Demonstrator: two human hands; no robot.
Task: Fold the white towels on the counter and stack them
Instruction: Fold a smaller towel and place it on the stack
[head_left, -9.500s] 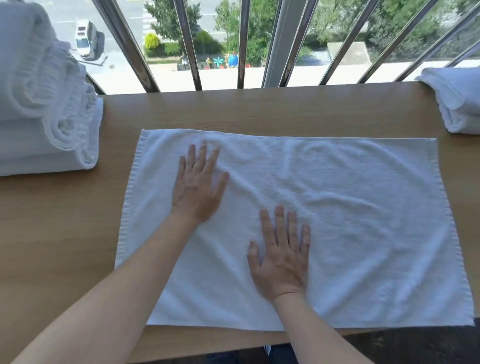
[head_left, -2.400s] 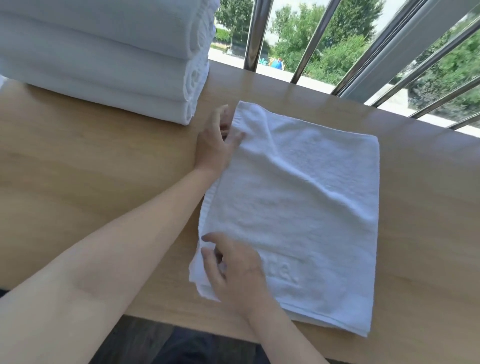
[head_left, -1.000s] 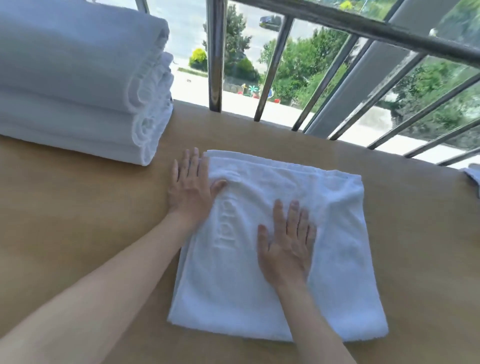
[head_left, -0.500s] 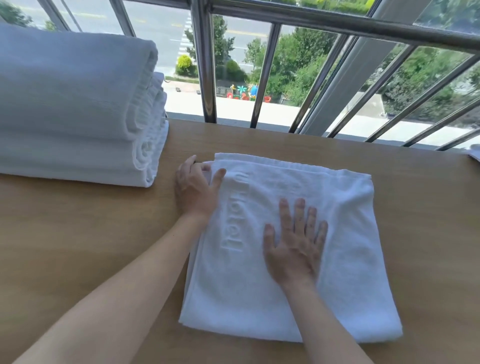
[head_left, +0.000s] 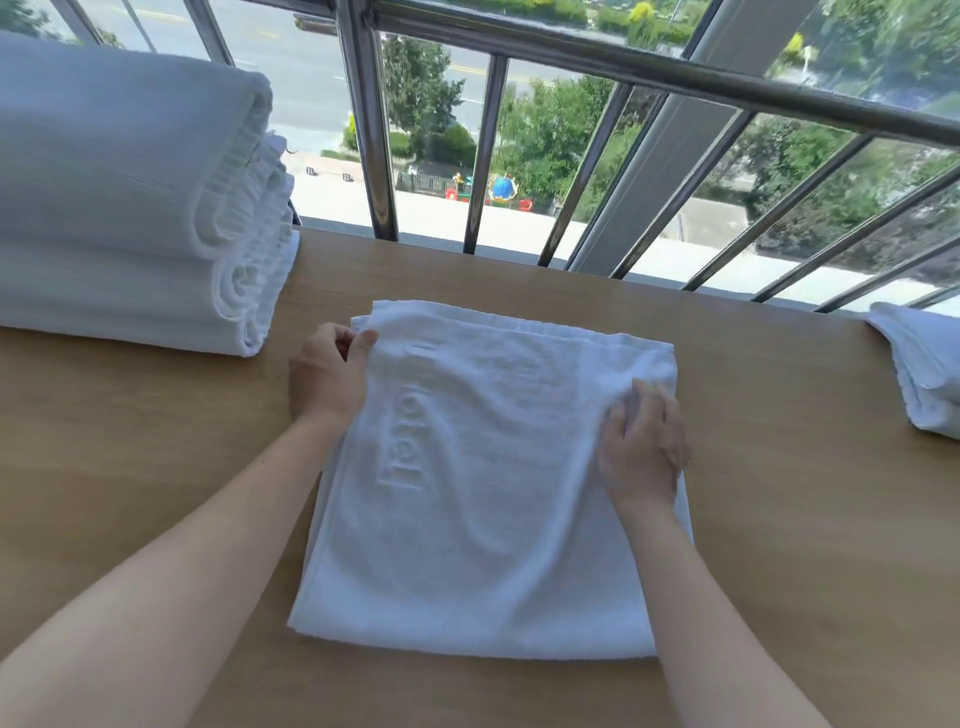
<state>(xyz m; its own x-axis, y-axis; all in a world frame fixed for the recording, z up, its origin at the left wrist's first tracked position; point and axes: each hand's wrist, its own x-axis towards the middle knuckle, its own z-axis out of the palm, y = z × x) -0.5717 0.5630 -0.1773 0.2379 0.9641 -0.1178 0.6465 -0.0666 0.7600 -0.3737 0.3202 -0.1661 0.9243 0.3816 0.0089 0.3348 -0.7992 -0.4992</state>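
Both forearms are bare from the bottom edge of the view up to the wrists, with no sleeve in view. The left hand (head_left: 328, 375) wears nothing. The right hand (head_left: 644, 447) shows a thin ring (head_left: 688, 462) on one finger.

Folded white towel (head_left: 498, 499) lies flat on counter (head_left: 156, 441), stack (head_left: 130, 208) beside.

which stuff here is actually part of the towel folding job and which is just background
Part of the job:
- folded towel in the middle of the counter
- left hand pinching its far left corner
- right hand gripping its right edge
- stack of folded towels, far left
- other towels at the right edge

Just there:
- metal railing
- street and trees outside
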